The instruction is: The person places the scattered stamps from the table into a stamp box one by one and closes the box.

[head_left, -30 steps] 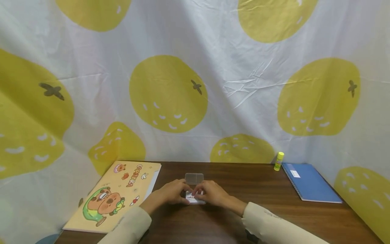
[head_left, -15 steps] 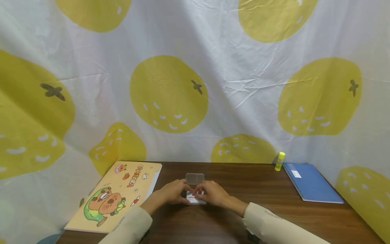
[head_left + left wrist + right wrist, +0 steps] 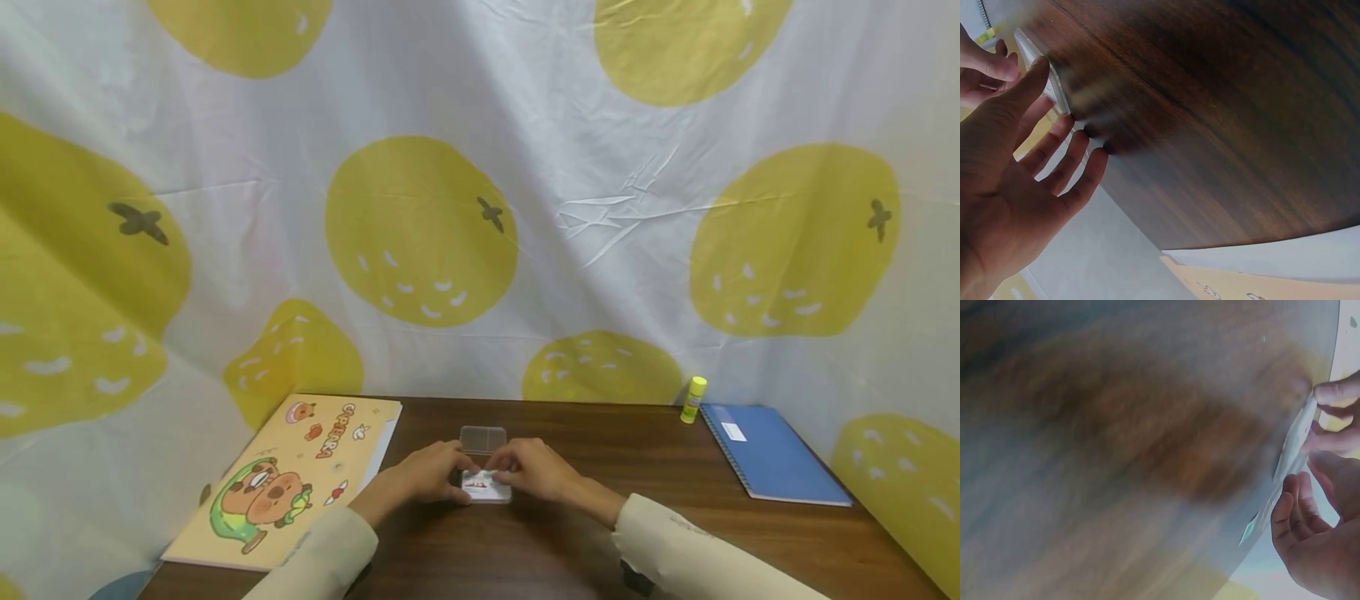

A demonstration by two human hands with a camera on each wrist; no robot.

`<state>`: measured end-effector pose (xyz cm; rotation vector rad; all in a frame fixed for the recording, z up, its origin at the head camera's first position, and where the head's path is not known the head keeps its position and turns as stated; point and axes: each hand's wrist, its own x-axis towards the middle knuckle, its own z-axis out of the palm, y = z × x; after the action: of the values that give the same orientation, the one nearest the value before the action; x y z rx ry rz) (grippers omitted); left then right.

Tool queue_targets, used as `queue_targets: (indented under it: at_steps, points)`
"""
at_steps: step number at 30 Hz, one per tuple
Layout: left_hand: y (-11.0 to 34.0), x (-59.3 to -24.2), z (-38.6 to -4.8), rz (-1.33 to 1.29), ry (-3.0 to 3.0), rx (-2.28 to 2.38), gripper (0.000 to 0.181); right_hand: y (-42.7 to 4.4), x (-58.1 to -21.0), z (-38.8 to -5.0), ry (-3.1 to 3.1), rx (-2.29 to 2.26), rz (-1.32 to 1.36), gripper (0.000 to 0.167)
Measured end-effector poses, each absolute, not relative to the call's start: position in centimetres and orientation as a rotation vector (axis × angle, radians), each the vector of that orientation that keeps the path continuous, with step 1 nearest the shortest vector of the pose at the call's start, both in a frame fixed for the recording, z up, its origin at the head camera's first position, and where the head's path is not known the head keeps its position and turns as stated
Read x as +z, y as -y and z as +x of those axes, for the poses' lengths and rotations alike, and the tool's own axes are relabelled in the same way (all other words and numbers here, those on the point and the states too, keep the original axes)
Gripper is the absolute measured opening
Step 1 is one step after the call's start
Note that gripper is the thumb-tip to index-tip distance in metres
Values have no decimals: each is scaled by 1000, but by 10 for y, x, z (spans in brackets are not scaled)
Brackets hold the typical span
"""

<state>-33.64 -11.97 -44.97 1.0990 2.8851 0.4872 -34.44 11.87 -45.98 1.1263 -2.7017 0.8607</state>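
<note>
A small flat clear plastic case lies on the dark wooden table, its clear lid folded back on the far side. Inside it sits a white card with red and dark print. My left hand holds the case's left side, thumb at the near corner and index finger toward the far edge. With thumb and index finger, my right hand pinches at the card's far right edge. The left wrist view shows the case edge-on beside the left thumb; the other left fingers reach down to the tabletop.
A tan folder with capybara drawings lies at the left. At the back right stand a yellow glue stick and, flat beside it, a blue spiral notebook. A white curtain with yellow fruit shapes hangs behind the table.
My right hand has shifted slightly right and back from the card's middle to its far edge, so more of the red print shows. The left hand stays on the case.
</note>
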Motion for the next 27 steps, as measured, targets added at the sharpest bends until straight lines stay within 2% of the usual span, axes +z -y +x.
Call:
queue_targets:
  at_steps: [20,27]
  points:
    - [118,-450,-336,1076,-2897,458,43,-161,-457,-367,2722,781,994,16]
    - [120,-451,-338,1056,-2885,481,44,-170,-453,-380,2770,734,1036,17]
